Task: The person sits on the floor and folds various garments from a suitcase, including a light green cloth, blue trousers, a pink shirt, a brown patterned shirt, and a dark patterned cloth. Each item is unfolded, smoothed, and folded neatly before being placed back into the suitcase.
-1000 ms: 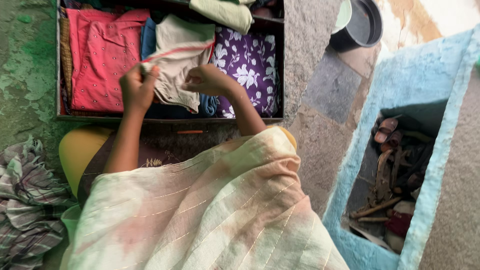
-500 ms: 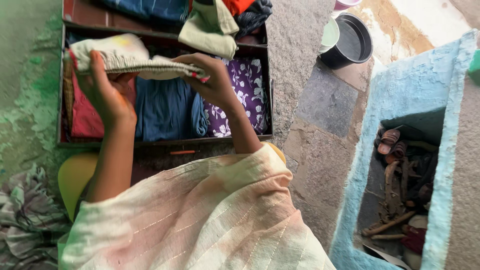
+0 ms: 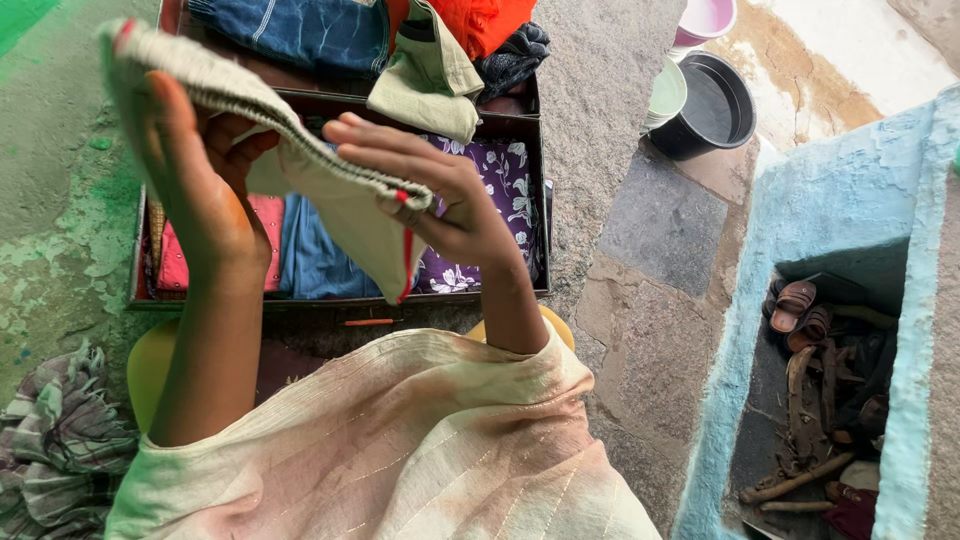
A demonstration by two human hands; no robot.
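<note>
I observe both hands raised in the upper left of the frame, sharing one folded cream cotton cloth with a red-stitched edge (image 3: 330, 195). The left hand (image 3: 195, 190) is closed on the cloth's left end, the thumb under the fabric and the fingers curled behind it. The right hand (image 3: 440, 190) pinches the right end, with the fingers laid flat along the top fold and the thumb hidden underneath. The cloth hangs between them, its lower corner pointing down, held in the air above the open dark metal trunk (image 3: 545, 240).

Inside the trunk I note a purple floral fabric (image 3: 500, 200) at right, a blue garment (image 3: 310, 260) in the middle and a pink garment (image 3: 265, 215) at left. On the raised lid section at the top of the frame lie folded blue denim (image 3: 300, 30), a pale green cloth (image 3: 430, 80) and an orange garment (image 3: 490, 20).

At upper right a black round bucket (image 3: 715, 105) stands on the stone floor (image 3: 660, 230). A light blue painted niche (image 3: 830, 200) at right holds brown sandals (image 3: 800, 305). A checked grey cloth (image 3: 50, 450) lies at lower left.
</note>
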